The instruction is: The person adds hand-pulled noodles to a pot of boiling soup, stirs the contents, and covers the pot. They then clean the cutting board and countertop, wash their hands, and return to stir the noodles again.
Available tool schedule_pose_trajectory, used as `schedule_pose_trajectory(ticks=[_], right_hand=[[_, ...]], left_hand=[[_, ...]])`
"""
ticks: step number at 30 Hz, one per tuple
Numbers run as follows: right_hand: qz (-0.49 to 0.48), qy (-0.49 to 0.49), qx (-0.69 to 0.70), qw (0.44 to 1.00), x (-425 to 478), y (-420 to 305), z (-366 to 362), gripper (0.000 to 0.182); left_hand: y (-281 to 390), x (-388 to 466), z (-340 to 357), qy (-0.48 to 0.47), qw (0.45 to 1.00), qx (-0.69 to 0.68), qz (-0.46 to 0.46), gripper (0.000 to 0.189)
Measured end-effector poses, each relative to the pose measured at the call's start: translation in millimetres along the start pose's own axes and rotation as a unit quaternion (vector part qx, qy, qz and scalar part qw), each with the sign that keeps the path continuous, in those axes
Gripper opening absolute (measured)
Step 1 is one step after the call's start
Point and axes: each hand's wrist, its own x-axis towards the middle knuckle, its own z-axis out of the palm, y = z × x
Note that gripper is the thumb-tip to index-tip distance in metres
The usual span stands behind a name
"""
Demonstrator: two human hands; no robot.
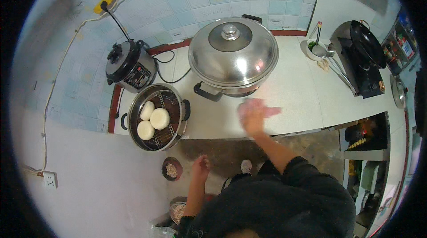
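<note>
My right hand (252, 119), somewhat blurred, presses a pink cloth (272, 111) onto the white tiled countertop (213, 121) near its front edge. My left hand (201, 165) hangs below the counter's edge, its fingers partly curled, and I cannot tell whether they are closed. Just beyond the cloth stands a large steel steamer pot (233, 57) with its domed lid on. At the left end of the counter sits a steel steamer tier (133, 117) without a lid, holding three white steamed buns (159, 118) on its dark rack.
An electric pressure cooker (131, 66) stands at the back left, its cord on the counter. At the right are a white bowl (313, 56), ladles (343, 74) and a black wok (367, 44) on a dark stove. Bowls of pale pieces (171, 170) stand on the floor.
</note>
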Motion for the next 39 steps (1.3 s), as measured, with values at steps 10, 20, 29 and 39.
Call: schedule_pose_trajectory(ticks=[10, 20, 29, 39], right_hand=[[-0.229, -0.184, 0.032, 0.955, -34, -80, 34, 0.039], [0.468, -0.073, -0.184, 0.861, -109, 133, -263, 0.052], [0.697, 0.374, 0.144, 0.594, -580, 137, -381, 0.039], [0.635, 0.611, 0.378, 0.285, -837, 17, -419, 0.021]], left_hand=[[0, 1, -49, -0.087, 0.994, 0.033, -0.062, 0.012], [-44, 68, 80, -0.203, 0.929, 0.209, -0.23, 0.015], [-217, 23, 158, -0.29, 0.813, 0.35, -0.364, 0.014], [-504, -145, 146, -0.391, 0.646, 0.498, -0.426, 0.013]])
